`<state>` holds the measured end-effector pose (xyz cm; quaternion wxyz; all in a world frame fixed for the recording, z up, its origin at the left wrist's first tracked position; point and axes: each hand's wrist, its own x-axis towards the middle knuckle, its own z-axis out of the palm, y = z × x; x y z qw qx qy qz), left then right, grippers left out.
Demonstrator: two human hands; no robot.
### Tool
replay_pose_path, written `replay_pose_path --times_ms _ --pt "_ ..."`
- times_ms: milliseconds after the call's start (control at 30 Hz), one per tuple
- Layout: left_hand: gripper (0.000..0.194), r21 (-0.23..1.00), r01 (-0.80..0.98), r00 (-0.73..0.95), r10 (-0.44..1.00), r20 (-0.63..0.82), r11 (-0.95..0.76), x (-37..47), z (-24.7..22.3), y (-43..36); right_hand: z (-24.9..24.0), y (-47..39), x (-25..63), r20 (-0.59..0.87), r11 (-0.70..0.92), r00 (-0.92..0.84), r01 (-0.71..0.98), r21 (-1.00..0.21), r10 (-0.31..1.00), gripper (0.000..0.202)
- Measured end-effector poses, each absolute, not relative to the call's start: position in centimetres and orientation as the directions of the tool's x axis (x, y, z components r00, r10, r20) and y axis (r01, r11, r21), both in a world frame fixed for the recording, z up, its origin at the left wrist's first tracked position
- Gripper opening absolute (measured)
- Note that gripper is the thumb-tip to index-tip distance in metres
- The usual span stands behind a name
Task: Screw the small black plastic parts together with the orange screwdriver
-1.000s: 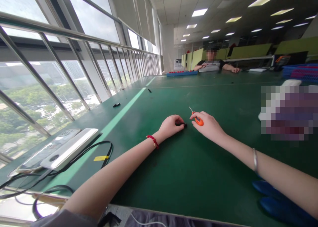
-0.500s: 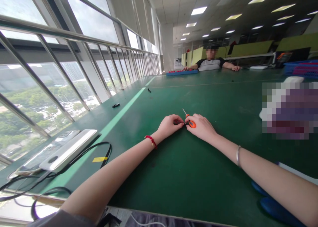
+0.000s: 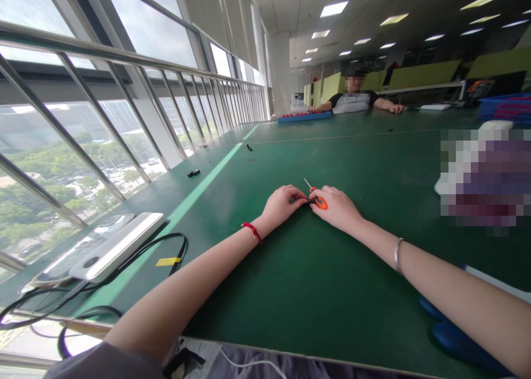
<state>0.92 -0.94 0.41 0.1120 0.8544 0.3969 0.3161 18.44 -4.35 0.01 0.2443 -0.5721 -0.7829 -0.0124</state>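
Observation:
My right hand [image 3: 335, 206] is closed around a screwdriver [image 3: 321, 202] with an orange and black handle. Its thin metal shaft points up and away, slightly to the left. Just left of it, my left hand [image 3: 282, 203] has thumb and forefinger pinched together, their tips meeting a small dark piece beside the handle. What that piece is, I cannot make out. Both hands are close together above the middle of the green table [image 3: 265, 290], fingertips almost touching.
On the left lie a white power bank [image 3: 120, 246], a phone-like device [image 3: 89, 240] and black cables [image 3: 145, 252]. Small black pieces [image 3: 193, 173] rest farther off. A person [image 3: 352, 99] sits at the far end near a blue tray [image 3: 305, 117]. Dark blue handles [image 3: 467, 343] show under my right forearm.
My left fingertips have shifted slightly and cover less of the dark gap between them. The screwdriver stays in my right hand, and the view has moved a little.

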Motion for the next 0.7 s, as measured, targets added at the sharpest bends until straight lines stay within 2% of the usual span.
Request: replay_pose_path --times_ms 167,433,700 --pt "0.012 0.371 0.618 0.498 0.71 0.498 -0.693 0.71 0.23 -0.89 0.2 -4.52 18.55 0.415 0.338 -0.199 0.894 -0.294 0.888 0.018" --pt "0.011 0.364 0.588 0.523 0.683 0.51 -0.722 0.85 0.23 -0.99 0.48 -4.71 18.58 0.493 0.421 -0.248 0.864 -0.276 0.834 0.014" --pt "0.009 0.359 0.564 0.522 0.658 0.542 -0.743 0.84 0.45 -1.13 0.5 -4.77 18.68 0.507 0.404 -0.235 0.879 -0.254 0.829 0.015"
